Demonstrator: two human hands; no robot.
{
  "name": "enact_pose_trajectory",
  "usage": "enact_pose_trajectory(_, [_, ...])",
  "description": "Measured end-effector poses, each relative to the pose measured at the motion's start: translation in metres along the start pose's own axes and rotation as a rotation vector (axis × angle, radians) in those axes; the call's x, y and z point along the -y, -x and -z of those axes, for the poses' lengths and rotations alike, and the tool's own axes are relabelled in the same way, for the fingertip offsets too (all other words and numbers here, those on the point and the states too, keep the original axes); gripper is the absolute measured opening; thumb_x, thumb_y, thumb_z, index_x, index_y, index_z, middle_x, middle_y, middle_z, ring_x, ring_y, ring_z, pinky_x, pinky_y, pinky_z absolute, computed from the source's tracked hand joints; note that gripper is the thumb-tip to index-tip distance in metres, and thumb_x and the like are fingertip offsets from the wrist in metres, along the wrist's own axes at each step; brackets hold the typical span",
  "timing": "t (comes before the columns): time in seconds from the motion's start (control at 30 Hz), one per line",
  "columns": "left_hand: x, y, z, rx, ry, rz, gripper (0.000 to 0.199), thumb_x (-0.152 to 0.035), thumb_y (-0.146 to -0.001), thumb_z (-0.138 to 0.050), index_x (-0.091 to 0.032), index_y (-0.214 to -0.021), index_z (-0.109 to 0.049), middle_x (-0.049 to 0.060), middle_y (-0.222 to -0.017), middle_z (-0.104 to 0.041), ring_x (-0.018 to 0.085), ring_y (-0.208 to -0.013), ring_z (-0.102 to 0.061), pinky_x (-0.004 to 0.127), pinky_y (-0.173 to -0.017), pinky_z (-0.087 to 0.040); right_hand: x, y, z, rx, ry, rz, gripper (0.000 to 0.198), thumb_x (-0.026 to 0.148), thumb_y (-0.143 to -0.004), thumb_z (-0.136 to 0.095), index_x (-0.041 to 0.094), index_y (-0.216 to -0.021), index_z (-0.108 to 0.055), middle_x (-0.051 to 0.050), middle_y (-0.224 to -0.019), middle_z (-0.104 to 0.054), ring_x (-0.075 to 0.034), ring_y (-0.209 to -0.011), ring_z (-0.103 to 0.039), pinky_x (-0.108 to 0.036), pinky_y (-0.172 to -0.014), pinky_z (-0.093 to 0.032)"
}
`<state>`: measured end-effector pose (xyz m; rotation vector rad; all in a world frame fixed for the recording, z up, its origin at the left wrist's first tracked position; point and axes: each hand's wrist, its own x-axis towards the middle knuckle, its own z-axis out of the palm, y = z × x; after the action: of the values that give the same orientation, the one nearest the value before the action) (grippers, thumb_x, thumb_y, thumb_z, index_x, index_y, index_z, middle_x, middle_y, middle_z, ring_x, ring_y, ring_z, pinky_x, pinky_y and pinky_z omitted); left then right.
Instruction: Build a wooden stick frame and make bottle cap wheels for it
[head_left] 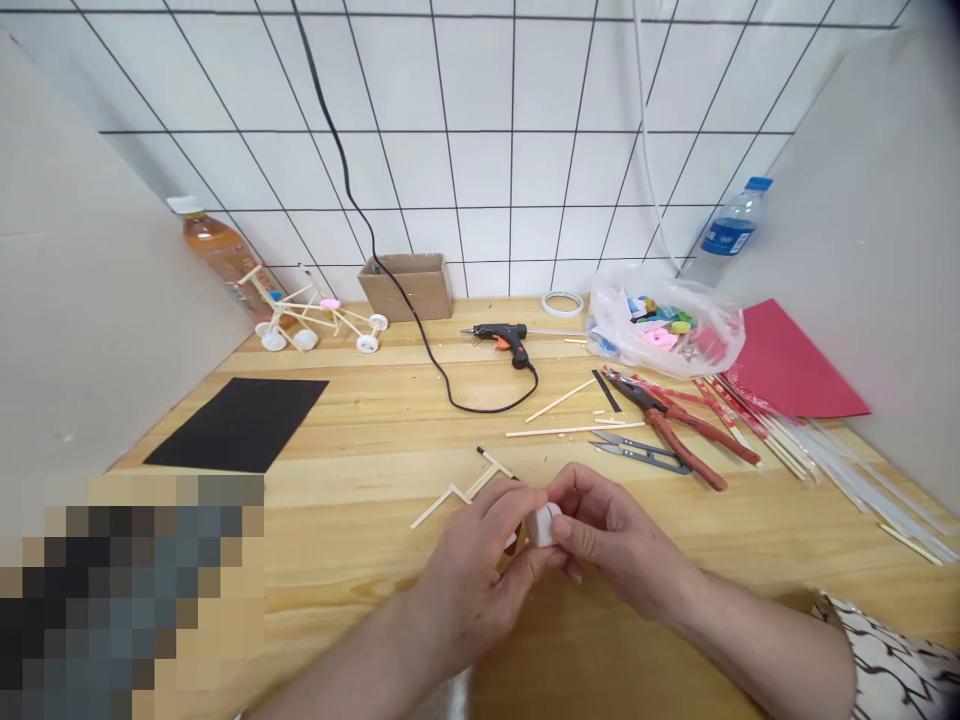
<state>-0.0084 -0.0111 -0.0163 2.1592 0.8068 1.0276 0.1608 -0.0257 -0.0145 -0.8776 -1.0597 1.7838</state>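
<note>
Between the fingertips of both hands is a small white cap-like piece (541, 524). My left hand (480, 560) grips it from the left, thumb below and index finger above. My right hand (611, 535) pinches it from the right, with the thumb against its near face. A dark red bit shows beside my left fingers, mostly hidden. Just beyond my left hand lies a stick frame (480, 482) of pale wooden sticks with a dark tip, partly covered by that hand.
A black hot glue gun (501, 338) lies behind, its cord trailing. Red-handled pliers (675, 420), thread snips (637, 452) and loose sticks lie right of centre, below a plastic bag (664, 325) of caps. Left are a black sheet (238, 424) and a wheeled stick model (319, 312).
</note>
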Motion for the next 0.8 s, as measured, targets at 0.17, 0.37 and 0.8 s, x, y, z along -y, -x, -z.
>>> enact_pose_trajectory(0.17, [-0.006,-0.001,0.001,0.063,0.021,0.037,0.023,-0.014,-0.085,-0.049,-0.019,-0.107,-0.050,0.006,-0.089,-0.059,0.015,-0.079,-0.055,0.024,-0.066,-0.047,0.004,0.000,-0.004,-0.005,0.090,-0.015,0.032,0.044,-0.077,-0.064,0.018,-0.086,-0.049,0.001,-0.074,-0.059,-0.007,-0.057,-0.051,-0.018,-0.047,-0.037])
enact_pose_trajectory(0.37, [-0.012,-0.002,0.002,0.022,0.016,0.098,0.018,-0.014,-0.083,-0.047,-0.019,-0.100,-0.051,0.002,-0.079,-0.056,0.012,-0.067,-0.051,0.022,-0.060,-0.043,0.026,0.002,0.007,-0.012,0.480,0.005,0.032,0.051,-0.084,-0.051,0.020,-0.092,-0.048,0.001,-0.070,-0.058,-0.011,-0.060,-0.052,-0.022,-0.051,-0.038])
enact_pose_trajectory(0.8, [-0.008,0.008,-0.012,-0.017,0.109,0.345,0.018,-0.020,-0.073,-0.050,-0.020,-0.091,-0.053,-0.004,-0.063,-0.049,0.008,-0.051,-0.040,0.016,-0.048,-0.035,0.145,-0.102,0.180,-0.586,1.625,0.020,0.028,0.032,-0.089,-0.051,0.018,-0.113,-0.055,-0.008,-0.119,-0.055,-0.020,-0.101,-0.056,-0.042,-0.086,-0.047])
